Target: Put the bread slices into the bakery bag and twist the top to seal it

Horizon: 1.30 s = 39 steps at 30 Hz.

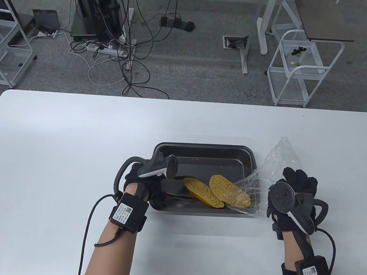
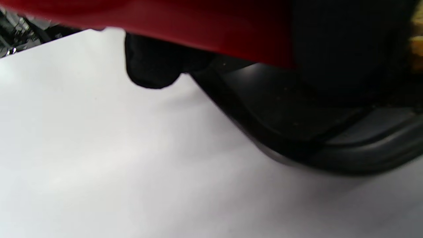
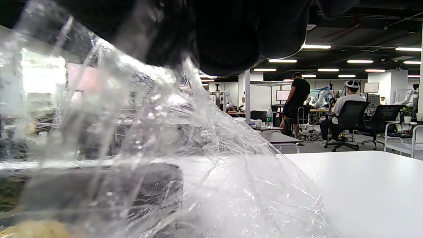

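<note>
Two yellow bread slices lie in a dark metal tray (image 1: 249, 155). The right slice (image 1: 229, 192) sits partly inside the mouth of a clear plastic bag (image 1: 275, 159). My right hand (image 1: 294, 181) grips this bag at the tray's right edge and holds its mouth over the tray. In the right wrist view the crinkled bag (image 3: 172, 148) hangs from my gloved fingers (image 3: 214, 36). My left hand (image 1: 166, 187) reaches into the tray's left part and pinches the near end of the left slice (image 1: 199, 193), which is tilted up on its edge.
The tray stands near the front middle of the white table (image 1: 64, 144). The left wrist view shows the tray's rim (image 2: 330, 152) and a gloved fingertip (image 2: 152, 69) above the table. A white wire cart (image 1: 299, 69) and cables lie on the floor beyond.
</note>
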{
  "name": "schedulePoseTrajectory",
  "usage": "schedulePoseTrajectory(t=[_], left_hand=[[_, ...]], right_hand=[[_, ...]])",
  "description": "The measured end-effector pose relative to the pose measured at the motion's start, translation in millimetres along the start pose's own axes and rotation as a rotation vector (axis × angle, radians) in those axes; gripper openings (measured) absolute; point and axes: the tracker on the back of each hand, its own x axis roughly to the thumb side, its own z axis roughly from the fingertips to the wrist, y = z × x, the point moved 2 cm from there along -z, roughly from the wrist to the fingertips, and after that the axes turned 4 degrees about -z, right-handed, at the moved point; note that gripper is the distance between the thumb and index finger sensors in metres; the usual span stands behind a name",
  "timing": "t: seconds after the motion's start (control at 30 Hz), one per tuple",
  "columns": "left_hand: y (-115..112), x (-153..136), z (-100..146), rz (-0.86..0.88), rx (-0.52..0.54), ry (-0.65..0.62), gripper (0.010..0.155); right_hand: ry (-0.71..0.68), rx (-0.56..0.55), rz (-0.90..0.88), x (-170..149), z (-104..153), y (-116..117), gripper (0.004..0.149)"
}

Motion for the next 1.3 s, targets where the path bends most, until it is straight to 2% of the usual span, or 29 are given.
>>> schedulePoseTrajectory(t=[0.17,0.37,0.73,0.93,0.97,1.23,1.3], left_hand=[[-5.9,15.4,17.5,-0.119,0.19,-0.017,0.087],[-20.9,13.7,27.8,-0.011,0.171,0.032,0.074],[-21.2,23.0,40.3,0.052,0.159,0.083,0.063],[-20.5,23.8,54.2,0.044,0.236,0.111,0.064],[-20.1,21.5,58.3,0.03,0.279,0.136,0.065],[-25.0,-3.0,88.2,0.013,0.385,0.245,0.07],[-28.1,-11.3,97.6,0.022,0.367,0.281,0.07]], right_hand=[[-0.005,0.001,-0.002,0.7,-0.3,0.8,0.043],[-0.015,-0.001,-0.002,2.8,0.3,0.7,0.043],[-0.021,-0.023,-0.03,1.4,1.9,-5.7,0.043],[-0.009,-0.054,-0.04,-0.9,2.6,-8.8,0.043],[-0.003,-0.074,-0.035,-1.1,2.9,-9.1,0.043],[0.053,-0.232,-0.048,-2.9,7.5,-13.4,0.043],[0.062,-0.26,-0.042,-3.3,8.3,-13.0,0.043]])
